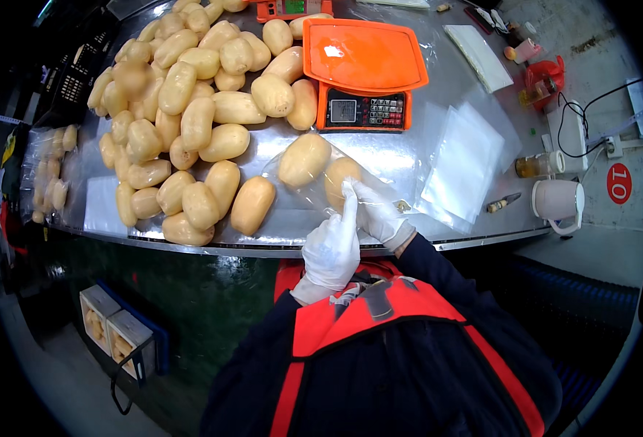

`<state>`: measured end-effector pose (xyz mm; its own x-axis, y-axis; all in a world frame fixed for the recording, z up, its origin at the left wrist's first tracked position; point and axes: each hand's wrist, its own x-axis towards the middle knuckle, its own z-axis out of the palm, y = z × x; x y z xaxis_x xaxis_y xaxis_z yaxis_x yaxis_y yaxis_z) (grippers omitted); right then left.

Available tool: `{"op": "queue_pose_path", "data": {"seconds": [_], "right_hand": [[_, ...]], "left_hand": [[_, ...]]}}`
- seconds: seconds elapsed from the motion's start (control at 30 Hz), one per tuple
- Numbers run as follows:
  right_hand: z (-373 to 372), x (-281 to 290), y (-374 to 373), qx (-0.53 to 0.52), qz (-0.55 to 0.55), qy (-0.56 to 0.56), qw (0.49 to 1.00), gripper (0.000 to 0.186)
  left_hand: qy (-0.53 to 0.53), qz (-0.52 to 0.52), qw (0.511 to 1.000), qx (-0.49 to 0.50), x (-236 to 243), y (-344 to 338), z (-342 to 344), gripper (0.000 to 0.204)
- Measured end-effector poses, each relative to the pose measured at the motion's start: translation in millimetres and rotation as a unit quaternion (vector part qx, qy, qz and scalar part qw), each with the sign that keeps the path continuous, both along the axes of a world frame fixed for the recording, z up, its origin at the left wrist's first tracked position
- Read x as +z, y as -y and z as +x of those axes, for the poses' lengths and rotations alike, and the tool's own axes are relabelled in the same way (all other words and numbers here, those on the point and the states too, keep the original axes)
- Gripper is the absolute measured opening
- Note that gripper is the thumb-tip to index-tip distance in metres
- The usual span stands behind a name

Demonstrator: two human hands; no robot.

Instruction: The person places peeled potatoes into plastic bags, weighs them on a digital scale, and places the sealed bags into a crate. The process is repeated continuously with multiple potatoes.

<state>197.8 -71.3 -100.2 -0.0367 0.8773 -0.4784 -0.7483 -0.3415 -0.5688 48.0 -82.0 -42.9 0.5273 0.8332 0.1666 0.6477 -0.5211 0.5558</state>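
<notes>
Both my hands wear white gloves and meet at the clear plastic bag (308, 195) by the table's front edge. Two large pale-yellow potatoes lie in the bag: one potato (304, 160) toward its far end, the other potato (342, 177) by my fingers. My left hand (331, 249) is closed at the bag's near end, with its index finger stretched along it. My right hand (381, 215) is closed on the bag's right side, beside the nearer potato. Some fingertips are hidden. A loose potato (253, 205) sits left of the bag.
A big heap of potatoes (179, 87) covers the table's left part. An orange scale (365, 54) stands beyond the bag. Flat clear bags (463, 164) lie to the right, near a knife (503, 202) and a white jug (558, 200). Crates (117, 331) stand on the floor.
</notes>
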Motion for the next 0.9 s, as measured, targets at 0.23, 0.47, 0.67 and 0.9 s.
{"op": "queue_pose_path", "data": {"seconds": [0.23, 0.47, 0.67, 0.9], "right_hand": [[-29.8, -6.0, -8.5, -0.016, 0.078, 0.424, 0.902, 0.038], [-50.6, 117.7, -21.4, -0.024, 0.121, 0.722, 0.681, 0.032], [-17.2, 126.1, 35.5, -0.229, 0.009, 0.646, 0.729, 0.048], [-23.0, 89.4, 83.5, -0.213, 0.107, 0.59, 0.771, 0.113]], "left_hand": [[0.077, -0.066, 0.994, -0.043, 11.6, -21.4, -21.0, 0.062], [0.401, -0.289, 0.869, 0.035, 0.5, -104.7, -37.3, 0.046], [0.427, -0.416, 0.802, 0.042, 43.6, -151.8, -49.2, 0.044], [0.351, -0.449, 0.812, -0.13, 95.8, -96.4, -19.4, 0.04]]}}
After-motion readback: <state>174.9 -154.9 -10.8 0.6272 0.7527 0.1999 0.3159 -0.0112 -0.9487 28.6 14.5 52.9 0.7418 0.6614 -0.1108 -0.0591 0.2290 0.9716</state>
